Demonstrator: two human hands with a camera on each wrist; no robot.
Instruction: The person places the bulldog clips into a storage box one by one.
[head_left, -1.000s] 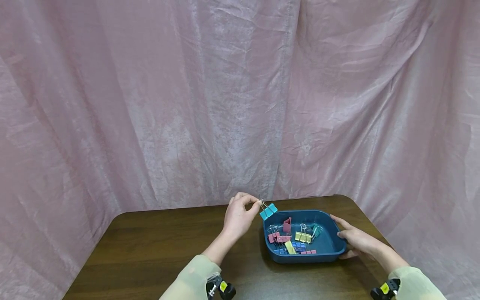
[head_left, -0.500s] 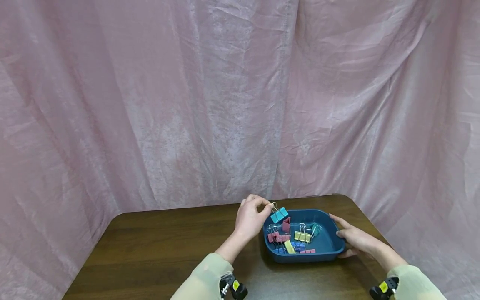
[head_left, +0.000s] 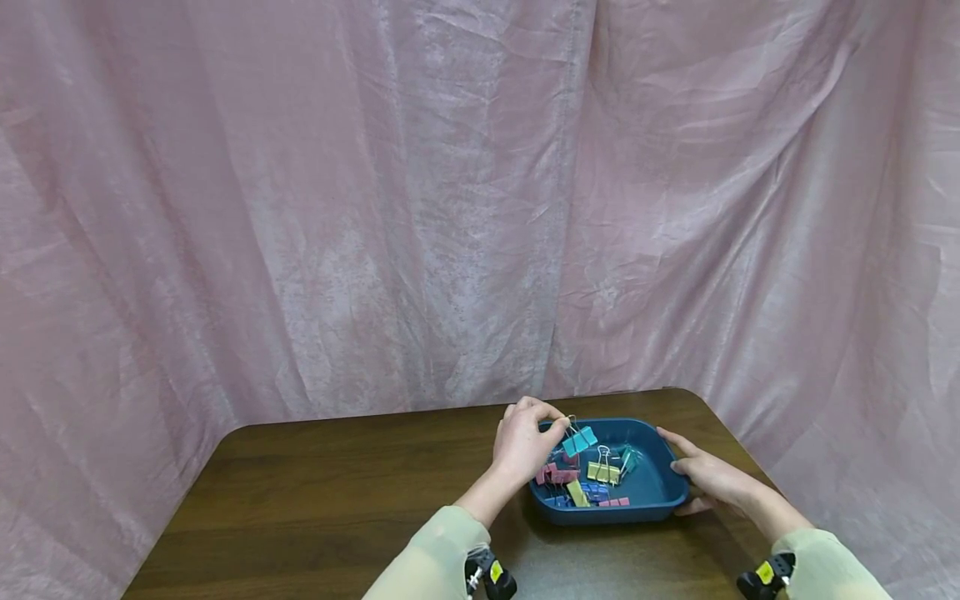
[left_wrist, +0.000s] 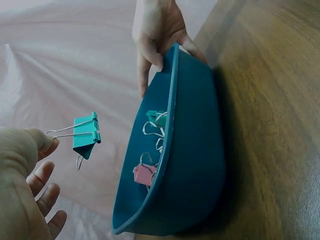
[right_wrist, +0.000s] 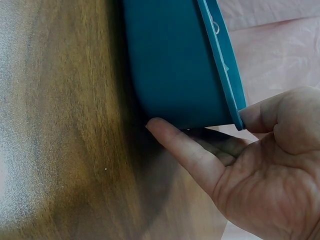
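My left hand (head_left: 521, 446) pinches a light-blue binder clip (head_left: 580, 442) by one wire handle, above the left part of a dark blue plastic tray (head_left: 611, 517). In the left wrist view this binder clip (left_wrist: 84, 134) hangs apart from the tray wall (left_wrist: 192, 145), its other handle dangling. At the tray's right end, my right hand (head_left: 712, 479) grips it, a digit over the rim and others against the outer wall. Inside lie several binder clips: yellow (head_left: 603, 472), pink (head_left: 564, 476), blue (head_left: 596, 492) and green (head_left: 629, 459).
The tray stands on the right part of a brown wooden table (head_left: 337, 500). Behind the table's far edge hangs a pink curtain (head_left: 450, 208). Each forearm wears a black wrist camera, the left one (head_left: 498, 579) low over the table.
My left hand has moved right, carrying the light-blue binder clip from beyond the tray's left rim to over its inside. My right hand has stayed at the tray's right end.
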